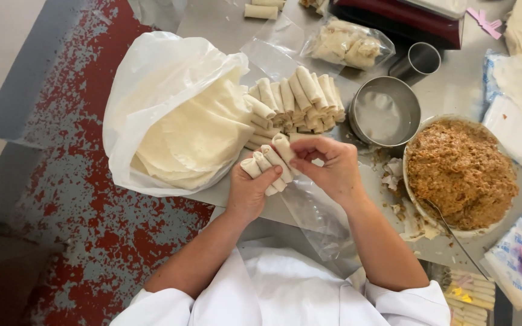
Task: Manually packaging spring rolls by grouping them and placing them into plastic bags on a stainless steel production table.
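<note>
Head view, looking down: the left hand point(248, 192) cups three pale, slim, uncooked spring rolls point(267, 167) side by side above the steel table point(225, 27). The right hand point(328, 166) pinches the topmost roll's end, near a stacked roll pile point(294, 99) and bowl of brown filling point(460, 174)

In my left hand point(248, 192) I hold three pale, uncooked spring rolls point(268, 166), slim cylinders of thin wrapper with tucked ends. They lie side by side across my palm and fingers, tilted so their upper ends point up and to the right. My right hand point(332, 167) pinches the top end of the rightmost roll point(284, 149), which sits slightly higher than the other two, above the edge of the desk point(225, 24)
</note>
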